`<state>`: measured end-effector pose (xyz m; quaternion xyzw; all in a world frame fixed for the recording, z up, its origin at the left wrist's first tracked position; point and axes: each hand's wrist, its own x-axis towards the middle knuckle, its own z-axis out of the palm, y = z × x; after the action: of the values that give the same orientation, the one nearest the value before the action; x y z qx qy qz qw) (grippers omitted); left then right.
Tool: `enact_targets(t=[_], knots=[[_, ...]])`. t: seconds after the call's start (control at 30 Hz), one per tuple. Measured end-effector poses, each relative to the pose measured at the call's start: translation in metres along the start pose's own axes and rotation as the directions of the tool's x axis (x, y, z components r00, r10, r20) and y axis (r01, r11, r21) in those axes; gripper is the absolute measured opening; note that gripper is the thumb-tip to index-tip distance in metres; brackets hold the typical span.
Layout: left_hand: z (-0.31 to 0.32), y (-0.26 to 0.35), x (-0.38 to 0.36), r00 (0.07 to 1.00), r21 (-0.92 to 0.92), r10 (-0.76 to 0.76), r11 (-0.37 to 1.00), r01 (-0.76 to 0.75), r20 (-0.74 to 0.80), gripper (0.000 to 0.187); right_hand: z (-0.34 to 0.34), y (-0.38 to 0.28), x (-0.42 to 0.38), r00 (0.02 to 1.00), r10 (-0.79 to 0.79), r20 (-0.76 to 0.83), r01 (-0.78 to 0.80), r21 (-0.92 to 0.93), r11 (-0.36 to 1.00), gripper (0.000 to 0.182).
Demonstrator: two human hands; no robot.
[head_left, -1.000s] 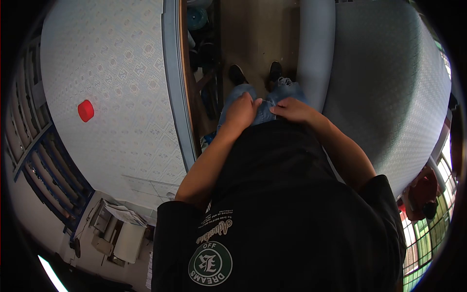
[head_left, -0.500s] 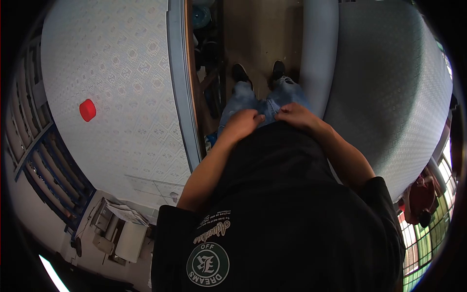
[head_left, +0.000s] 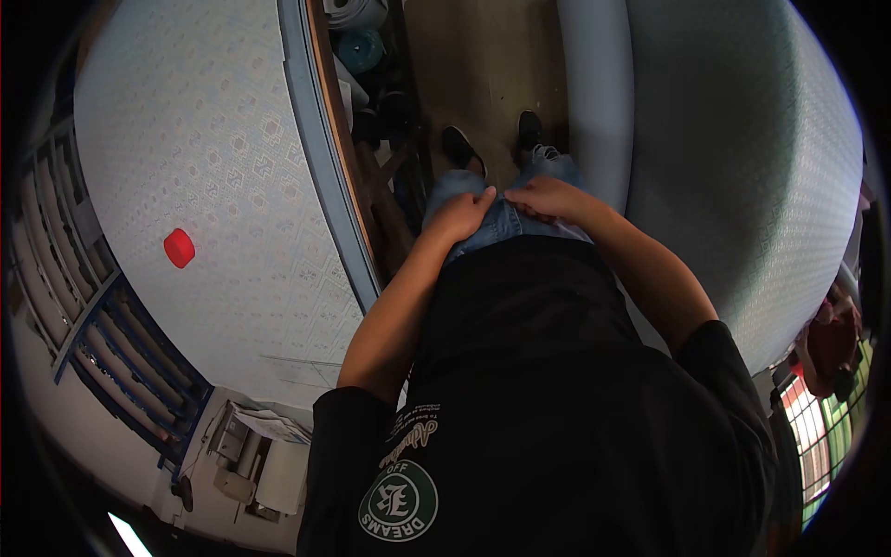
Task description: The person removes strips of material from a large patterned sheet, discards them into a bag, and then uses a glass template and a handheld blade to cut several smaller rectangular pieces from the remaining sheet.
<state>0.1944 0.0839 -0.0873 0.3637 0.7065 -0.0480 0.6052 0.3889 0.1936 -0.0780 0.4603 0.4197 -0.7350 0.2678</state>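
Observation:
My left hand (head_left: 462, 214) is closed, in front of the left leg of the blue jeans (head_left: 499, 228). Its thumb points toward my right hand (head_left: 549, 199), which has its fingers curled in a pinch at the front of the jeans. A narrow gap separates the two hands. Whatever either one may hold is too small or too hidden to make out. Just below them hangs the hem of the black T-shirt (head_left: 529, 278). A small red round object (head_left: 179, 248) lies on the pale patterned surface (head_left: 223, 186) to the left, away from both hands.
Beside the jeans on the right is a large padded, light-grey covered surface (head_left: 724, 186). Under the left surface's edge are stored items, including a blue-green round one (head_left: 360, 49). Dark shoes (head_left: 530, 130) stand on the brown floor (head_left: 487, 56). Blue metal bars (head_left: 139, 362) are at the far left.
My hands have moved slightly upward and to the left, off the shirt's hem and over the jeans. The view has shifted, so the red object appears lower.

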Motion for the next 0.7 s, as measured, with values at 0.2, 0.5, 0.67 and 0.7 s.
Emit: enact_targets(t=[0.2, 0.5, 0.67, 0.7], knots=[[0.016, -0.004, 0.009, 0.985, 0.030, 0.121, 0.992, -0.125, 0.120, 0.054, 0.001, 0.000, 0.000, 0.999, 0.045, -0.015, -0.047, -0.190, 0.981, 0.054], [0.019, 0.013, 0.002, 0.979, 0.312, 0.104, 0.937, -0.156, 0.178, 0.052, -0.001, 0.006, -0.012, 0.988, -0.104, -0.117, 0.075, -0.226, 0.971, 0.049], [0.020, 0.013, 0.000, 0.962, 0.373, 0.074, 0.912, -0.173, 0.264, 0.049, 0.003, 0.030, 0.004, 0.956, -0.228, -0.185, 0.155, -0.342, 0.927, 0.043], [0.023, 0.007, 0.003, 0.957, 0.419, 0.094, 0.884, -0.206, 0.274, 0.048, 0.001, 0.034, 0.004, 0.956, -0.230, -0.184, 0.149, -0.370, 0.917, 0.043]])
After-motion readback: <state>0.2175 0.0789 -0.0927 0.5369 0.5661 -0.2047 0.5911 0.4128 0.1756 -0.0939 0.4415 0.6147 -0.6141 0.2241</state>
